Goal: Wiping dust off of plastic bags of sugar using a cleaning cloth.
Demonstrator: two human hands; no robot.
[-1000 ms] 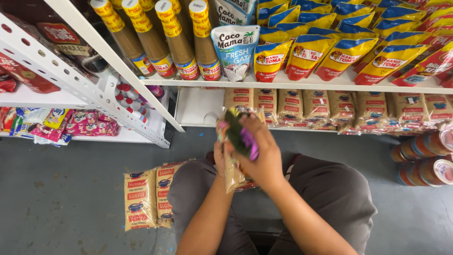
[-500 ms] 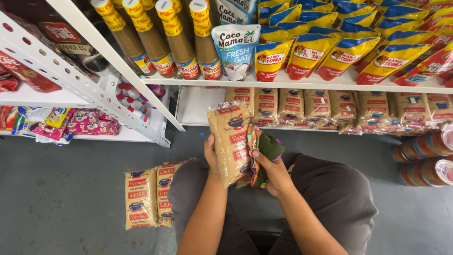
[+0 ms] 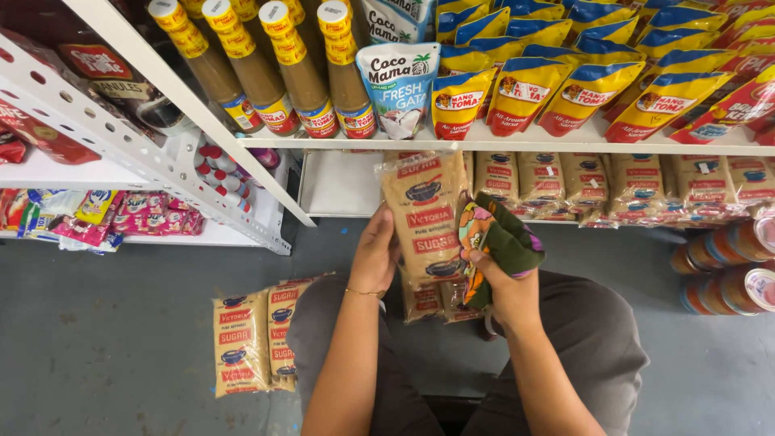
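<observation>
Grey concrete floor (image 3: pixel 105 339) runs under my knees, where two brown sugar packets (image 3: pixel 257 339) lie left of my lap. Just above my lap, my left hand (image 3: pixel 375 258) is closed around the edge of an upright brown sugar bag (image 3: pixel 424 218), thumb behind it. My right hand (image 3: pixel 504 282) pinches a green patterned cloth (image 3: pixel 496 242) against that bag's right side. I'd judge steady wiping works best with the bag held firm. Beyond it, the lower shelf (image 3: pixel 339 182) shows a gap left of the stocked row of like bags (image 3: pixel 565 178)
</observation>
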